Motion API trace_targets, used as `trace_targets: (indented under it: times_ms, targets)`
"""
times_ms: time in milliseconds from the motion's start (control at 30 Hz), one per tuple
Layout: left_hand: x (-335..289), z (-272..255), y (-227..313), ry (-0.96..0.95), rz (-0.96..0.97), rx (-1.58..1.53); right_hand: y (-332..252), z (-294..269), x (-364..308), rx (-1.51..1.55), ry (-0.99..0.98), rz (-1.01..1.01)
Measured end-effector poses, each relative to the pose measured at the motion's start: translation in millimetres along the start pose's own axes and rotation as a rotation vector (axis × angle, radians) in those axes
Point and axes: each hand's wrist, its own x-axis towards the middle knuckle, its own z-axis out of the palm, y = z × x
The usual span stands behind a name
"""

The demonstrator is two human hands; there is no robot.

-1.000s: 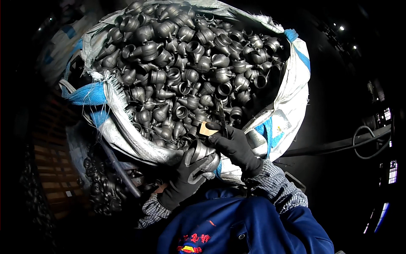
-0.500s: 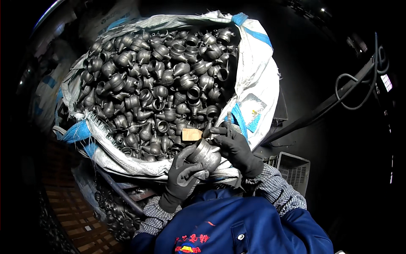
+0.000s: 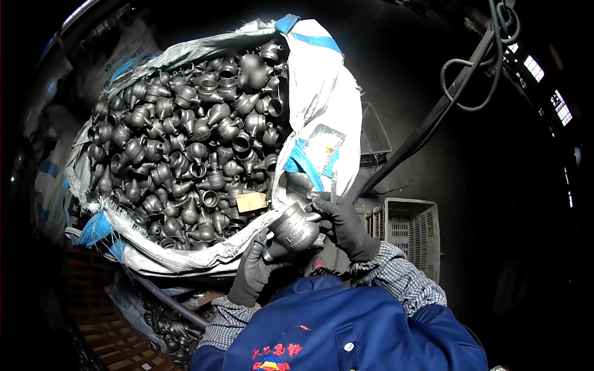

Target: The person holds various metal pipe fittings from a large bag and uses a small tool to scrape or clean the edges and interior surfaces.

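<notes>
A dark grey metal casting (image 3: pixel 296 232), bulbous with a narrow neck and a wide collar, is held between my gloved hands above the sack's near edge. My left hand (image 3: pixel 251 271) closes round its neck at the lower left. My right hand (image 3: pixel 346 227) is at its right side, fingers curled, with a thin flat metal strip (image 3: pixel 333 185) standing up out of the grip. What the right fingertips press on is partly hidden. Just beyond, a large white woven sack (image 3: pixel 318 74) is filled with several similar castings (image 3: pixel 197 130). A tan wooden block (image 3: pixel 251 201) lies on them near the sack's edge.
A grey plastic crate (image 3: pixel 413 235) stands right of my right arm. Behind it a dark pole (image 3: pixel 421 136) slants upward with a looped hose (image 3: pixel 476 93). Slatted brown panelling (image 3: pixel 99 309) and more castings (image 3: pixel 176 331) are at the lower left.
The view has swung right, so the sack appears further left. The casting has turned in my hands: its neck now points lower left and its raised markings face up. My left hand has shifted to the neck.
</notes>
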Motion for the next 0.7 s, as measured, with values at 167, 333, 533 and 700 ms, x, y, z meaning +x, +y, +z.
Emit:
trace_targets:
  times_ms: [167,333,533,700]
  targets:
    - [-0.7,-12.1,-14.2,0.024,0.085,0.115,-2.9,3.2,-2.5,-0.161,-0.033,-0.055]
    - [0.1,2.5,-7.1,0.167,0.208,0.369,-1.3,7.1,5.9,-0.415,-0.083,-0.137]
    - [2.9,-15.4,-17.3,0.302,0.383,0.458,16.7,10.2,18.7,-0.541,-0.068,-0.173]
    - [0.4,-15.8,-12.3,0.332,0.405,0.455,24.6,15.2,37.0,-0.551,-0.042,-0.147]
